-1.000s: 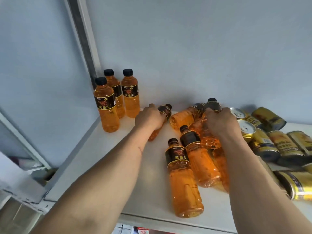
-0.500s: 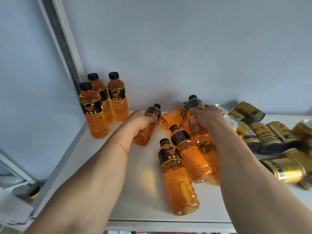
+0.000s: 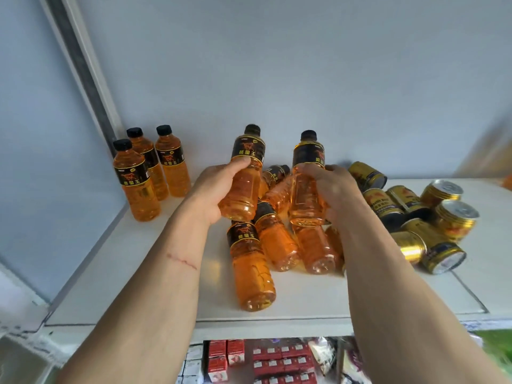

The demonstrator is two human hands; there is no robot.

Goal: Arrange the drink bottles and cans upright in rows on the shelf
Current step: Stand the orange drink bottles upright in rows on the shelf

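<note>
Holding: two orange drink bottles, one in each hand, both raised clear of the shelf (image 3: 155, 273).
Left hand: the left hand (image 3: 213, 195) wraps around the lower body of the left held bottle (image 3: 243, 176), thumb across the front just under the black label. The bottle is nearly upright, leaning slightly right, cap up.
Right hand: the right hand (image 3: 332, 192) curls around the middle of the right held bottle (image 3: 306, 184), fingers on its right side. The bottle is upright, cap up.
Standing bottles: three upright bottles (image 3: 149, 173) stand at the back left corner of the shelf, close together, two at the rear and one in front.
Lying bottles: a cluster of lying bottles (image 3: 266, 245) rests on the shelf below and behind the two hands, caps toward the back wall. The front lying bottle (image 3: 250, 267) reaches closest to the shelf edge. The count behind the hands is unclear, as the held bottles cover part of the cluster.
Cans: the gold cans (image 3: 421, 217) lie heaped at the right of the shelf, just beside the lying bottles; most lie on their sides, and two at the right appear to stand with silver tops up.
Lower level: red boxes (image 3: 266, 358) show under the shelf edge.
</note>
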